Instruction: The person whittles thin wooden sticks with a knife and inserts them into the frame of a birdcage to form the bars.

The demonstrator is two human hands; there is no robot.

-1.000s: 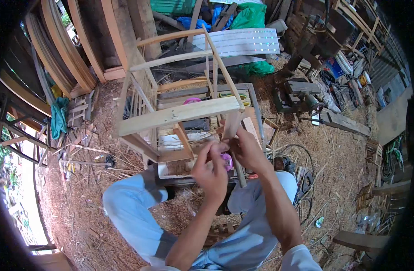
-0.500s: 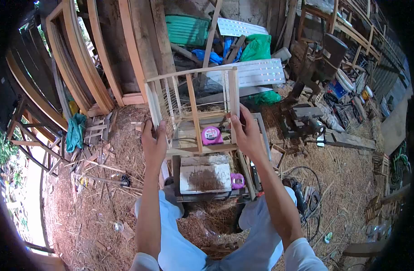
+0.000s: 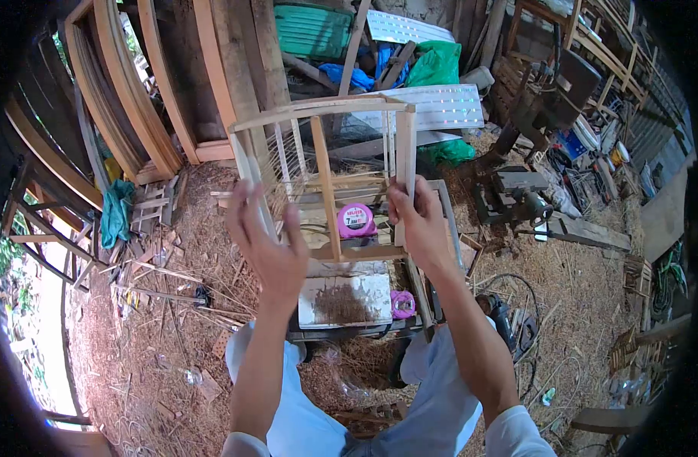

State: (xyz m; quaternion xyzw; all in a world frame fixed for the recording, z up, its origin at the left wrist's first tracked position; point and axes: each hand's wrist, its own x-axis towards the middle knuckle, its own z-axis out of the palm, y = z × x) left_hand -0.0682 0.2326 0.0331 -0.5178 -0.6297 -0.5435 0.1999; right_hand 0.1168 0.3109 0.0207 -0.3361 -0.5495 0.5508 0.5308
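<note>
A small box-shaped wooden frame (image 3: 324, 183) with thin bars along its left side stands up in front of me, above a low workbench. My right hand (image 3: 425, 232) is closed around its right upright, thumb on the near side. On the left, my left hand (image 3: 269, 247) has its fingers and thumb spread beside the left upright, overlapping it in this view. A pink tape measure (image 3: 356, 220) shows through the frame's opening. Nearer me lies a white board (image 3: 345, 300) with a dark stained patch, and a second pink tape measure (image 3: 402, 304) sits at its right end.
Long wooden door or window frames (image 3: 124, 99) lean at the left. A green ribbed container (image 3: 312, 32) and green plastic (image 3: 434, 64) lie at the back. A dark metal machine (image 3: 520, 198) stands at right, a power tool (image 3: 497, 316) nearer. Shavings cover the floor (image 3: 174, 335).
My left hand has loosened from the left upright and its fingers have spread. The wooden frame has turned slightly, its top nearer me; my right hand still grips it.
</note>
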